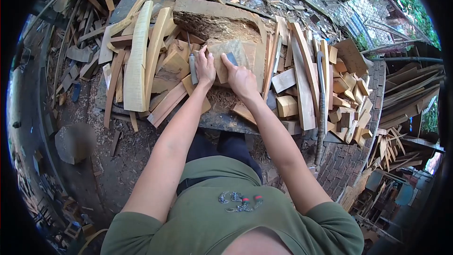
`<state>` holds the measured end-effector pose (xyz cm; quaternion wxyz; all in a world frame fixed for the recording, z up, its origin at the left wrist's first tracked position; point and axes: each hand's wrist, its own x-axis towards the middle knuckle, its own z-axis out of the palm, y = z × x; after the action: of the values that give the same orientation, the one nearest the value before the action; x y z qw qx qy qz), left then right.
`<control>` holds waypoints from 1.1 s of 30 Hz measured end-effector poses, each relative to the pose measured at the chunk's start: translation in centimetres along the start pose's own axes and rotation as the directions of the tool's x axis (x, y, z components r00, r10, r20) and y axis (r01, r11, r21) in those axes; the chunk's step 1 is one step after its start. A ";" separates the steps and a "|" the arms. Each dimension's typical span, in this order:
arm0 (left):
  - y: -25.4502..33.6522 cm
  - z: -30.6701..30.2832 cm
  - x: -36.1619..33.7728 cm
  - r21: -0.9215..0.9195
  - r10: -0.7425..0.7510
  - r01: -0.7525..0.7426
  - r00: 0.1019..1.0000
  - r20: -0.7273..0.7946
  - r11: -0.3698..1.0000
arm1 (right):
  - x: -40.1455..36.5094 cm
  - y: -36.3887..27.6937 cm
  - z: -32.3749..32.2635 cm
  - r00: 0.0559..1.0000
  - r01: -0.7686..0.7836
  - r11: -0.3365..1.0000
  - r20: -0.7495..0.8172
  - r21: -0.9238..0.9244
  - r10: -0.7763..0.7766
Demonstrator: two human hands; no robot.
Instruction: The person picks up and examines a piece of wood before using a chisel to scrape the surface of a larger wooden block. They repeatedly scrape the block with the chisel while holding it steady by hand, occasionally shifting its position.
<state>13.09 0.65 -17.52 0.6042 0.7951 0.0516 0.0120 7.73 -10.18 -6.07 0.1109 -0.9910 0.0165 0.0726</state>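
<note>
A flat wooden block (244,49) rests on a large rough slab of wood (231,8) on the workbench. My left hand (204,67) lies along the block's left edge, fingers bent against it, steadying it. On the block's face, my right hand (241,78) presses a small dark blue-grey flat piece (231,58), possibly sandpaper, under its extended index finger. The other right fingers are curled and partly hidden. Just left of my left hand is a thin pointed tool with a grey handle (193,69), whose exact kind I cannot make out.
Long curved wooden strips (138,61) lie at the bench's left. Boards (302,80), a dark curved metal bar (322,99) and a pile of small wood blocks (349,97) lie at right. A round stump (75,143) stands on the ground at left.
</note>
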 end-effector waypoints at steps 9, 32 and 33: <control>-0.9 0.1 0.3 -0.017 0.046 -0.046 0.999 0.003 0.999 | -4.9 -0.6 -0.6 0.997 0.043 0.999 0.059 -0.025 -0.042; 1.1 0.7 -0.5 0.241 0.019 0.002 0.996 -0.084 0.970 | -0.2 0.6 0.0 0.994 0.056 0.996 -0.089 -0.073 -0.062; 1.7 0.6 -0.8 0.272 0.011 0.014 0.996 -0.091 0.962 | -1.5 0.2 -1.1 0.999 0.013 0.997 0.034 -0.078 -0.011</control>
<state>12.48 -0.42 -16.05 0.4864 0.8690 0.0811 0.0409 6.43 -10.64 -4.82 0.0729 -0.9933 0.0060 0.0889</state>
